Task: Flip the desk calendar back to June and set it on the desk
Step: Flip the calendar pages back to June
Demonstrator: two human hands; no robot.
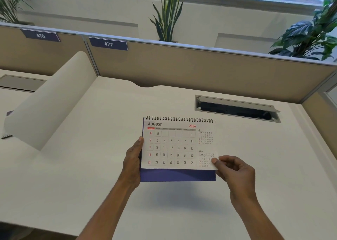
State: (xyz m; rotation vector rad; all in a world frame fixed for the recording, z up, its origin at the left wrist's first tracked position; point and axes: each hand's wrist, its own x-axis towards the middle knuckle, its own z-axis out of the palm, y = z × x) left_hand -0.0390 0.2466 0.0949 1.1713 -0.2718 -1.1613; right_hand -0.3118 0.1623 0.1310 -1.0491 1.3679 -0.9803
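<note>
A spiral-bound desk calendar point(173, 146) with a blue base is held above the white desk point(91, 167), casting a shadow on it. Its front page reads AUGUST 2026. My left hand point(133, 163) grips the calendar's left edge, thumb on the page front. My right hand point(235, 174) pinches the lower right corner of the August page between thumb and forefinger. That corner is lifted slightly off the blue base.
A grey cable hatch point(237, 108) is open in the desk behind the calendar. A curved white divider point(51, 101) rises on the left. Beige partition panels point(182, 66) labelled 476 and 477 close the back, with potted plants point(169, 13) behind.
</note>
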